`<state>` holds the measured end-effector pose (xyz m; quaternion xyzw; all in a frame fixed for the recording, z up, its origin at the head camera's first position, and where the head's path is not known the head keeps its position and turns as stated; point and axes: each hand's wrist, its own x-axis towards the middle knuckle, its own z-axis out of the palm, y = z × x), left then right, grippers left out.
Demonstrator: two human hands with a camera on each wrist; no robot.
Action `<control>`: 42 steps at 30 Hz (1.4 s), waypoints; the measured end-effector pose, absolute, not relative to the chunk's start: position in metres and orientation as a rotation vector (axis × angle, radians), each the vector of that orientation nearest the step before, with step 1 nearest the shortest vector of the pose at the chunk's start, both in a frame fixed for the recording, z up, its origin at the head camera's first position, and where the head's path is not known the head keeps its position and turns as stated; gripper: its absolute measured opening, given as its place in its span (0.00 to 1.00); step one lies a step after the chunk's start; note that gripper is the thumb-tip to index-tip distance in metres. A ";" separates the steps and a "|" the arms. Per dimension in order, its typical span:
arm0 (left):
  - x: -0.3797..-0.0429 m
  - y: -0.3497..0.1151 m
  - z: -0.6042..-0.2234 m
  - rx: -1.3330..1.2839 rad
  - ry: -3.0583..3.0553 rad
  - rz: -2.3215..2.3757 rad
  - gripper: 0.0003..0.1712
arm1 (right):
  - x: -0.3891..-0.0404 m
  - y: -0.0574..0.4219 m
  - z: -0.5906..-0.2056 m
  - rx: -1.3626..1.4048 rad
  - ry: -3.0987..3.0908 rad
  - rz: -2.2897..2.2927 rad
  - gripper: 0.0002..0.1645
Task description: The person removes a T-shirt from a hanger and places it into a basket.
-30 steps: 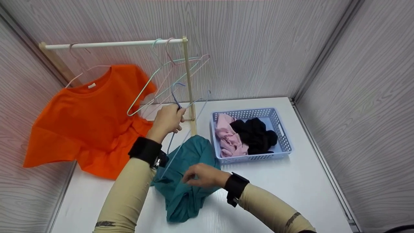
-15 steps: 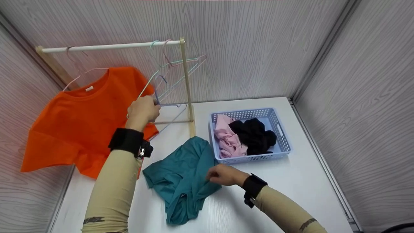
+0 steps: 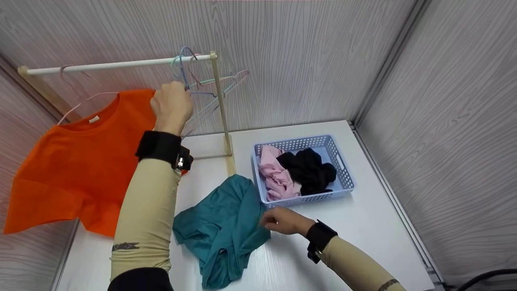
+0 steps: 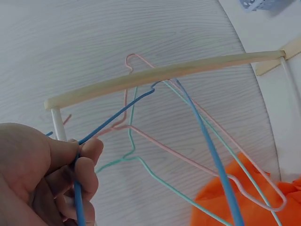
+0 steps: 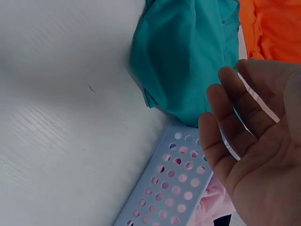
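Note:
My left hand (image 3: 173,104) grips a blue clothes hanger (image 4: 207,127) near the base of its hook. In the head view that hook overlaps the right end of the white rail (image 3: 121,64). A pink hanger (image 4: 162,149) and a mint green hanger (image 4: 164,186) hang close beside it. My right hand (image 3: 286,221) is relaxed and holds nothing, its fingers loosely bent near the right edge of a crumpled teal garment (image 3: 222,226). The right wrist view shows its palm and fingers (image 5: 217,136) over the basket's corner.
An orange shirt (image 3: 93,161) hangs from the rail at the left. A light blue perforated basket (image 3: 343,161) right of the teal garment holds a pink garment (image 3: 278,173) and a black one (image 3: 309,171). A wooden post (image 3: 222,105) supports the rail's right end.
My left hand has carried the blue hanger from above the teal garment leftward, then up to the rail. The right hand has drawn rightward off the teal garment, which now lies flatter.

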<state>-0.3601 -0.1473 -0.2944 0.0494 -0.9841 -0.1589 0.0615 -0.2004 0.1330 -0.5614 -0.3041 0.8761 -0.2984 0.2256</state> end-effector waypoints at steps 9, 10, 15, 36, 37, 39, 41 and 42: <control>-0.375 -0.146 -0.300 0.160 -2.932 -0.523 0.21 | -0.197 0.130 -0.570 -0.855 2.411 -0.840 0.12; -0.376 -0.147 -0.303 0.157 -2.937 -0.521 0.21 | -0.197 0.129 -0.572 -0.859 2.408 -0.839 0.12; -0.375 -0.153 -0.318 0.129 -2.978 -0.502 0.21 | -0.195 0.125 -0.578 -0.856 2.400 -0.821 0.12; -0.321 -0.198 -0.358 -0.074 -2.904 -0.607 0.15 | -0.209 0.061 -0.600 -0.697 2.621 -0.798 0.27; -0.317 -0.200 -0.363 -0.105 -2.924 -0.634 0.15 | -0.210 0.056 -0.603 -0.673 2.634 -0.770 0.30; -0.309 -0.202 -0.375 -0.195 -2.965 -0.675 0.16 | -0.209 0.046 -0.608 -0.615 2.639 -0.705 0.36; -0.302 -0.203 -0.389 -0.266 -3.052 -0.739 0.17 | -0.205 0.037 -0.612 -0.556 2.621 -0.610 0.42; -0.299 -0.202 -0.396 -0.291 -3.106 -0.772 0.17 | -0.203 0.032 -0.613 -0.534 2.610 -0.552 0.45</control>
